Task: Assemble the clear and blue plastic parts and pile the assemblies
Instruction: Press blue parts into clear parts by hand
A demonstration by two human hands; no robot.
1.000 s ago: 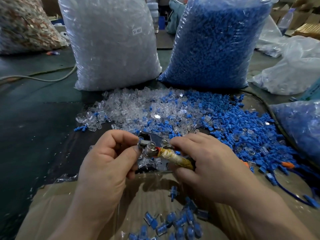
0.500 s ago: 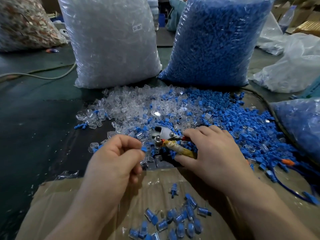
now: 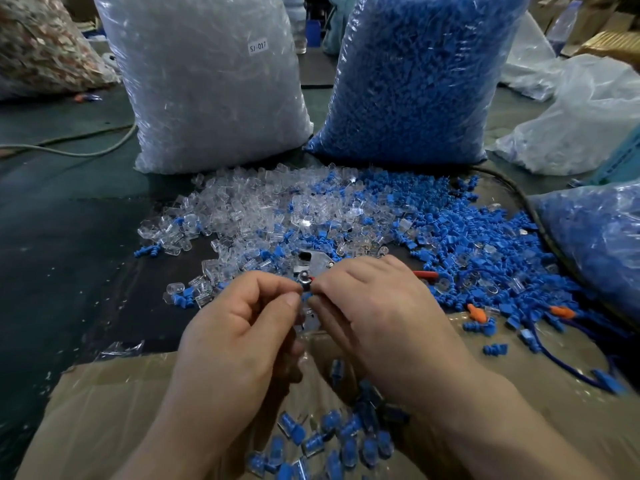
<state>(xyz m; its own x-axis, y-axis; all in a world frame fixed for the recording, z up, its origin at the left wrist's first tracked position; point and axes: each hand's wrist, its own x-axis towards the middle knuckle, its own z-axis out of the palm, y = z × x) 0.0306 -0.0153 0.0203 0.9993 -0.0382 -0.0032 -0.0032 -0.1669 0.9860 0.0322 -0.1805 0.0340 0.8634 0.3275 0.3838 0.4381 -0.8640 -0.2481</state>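
Centrally, the left hand [image 3: 242, 341] and the right hand [image 3: 374, 317] are shown with fingers curled, the thumb and forefinger of each closed in a pinch on one small blue part [image 3: 305, 296] held between them. Only a sliver of it is visible, so whether a clear piece is fitted cannot be told. Directly beyond the fingertips a metal tool [image 3: 311, 259] is seen on the dark mat [image 3: 69, 271], largely screened by the hands, with a red handle [image 3: 424, 274] emerging past the right knuckles. Below the wrists, finished assemblies [image 3: 332, 441] are heaped on a sheet of cardboard [image 3: 121, 403], the heap being partly covered by the right forearm and cut off by the lower edge. Farther out, loose clear parts [image 3: 249, 209] are spread to the left and loose blue parts [image 3: 467, 237] to the right, mixed where they meet; a few orange pieces [image 3: 476, 313] lie among the latter. Behind stand a bag of clear parts [image 3: 207, 81], labelled SJ-017, and a bag of blue parts [image 3: 415, 74], both upright and cropped at the top. A third blue-filled bag [image 3: 595, 244] is cut off at the right edge.
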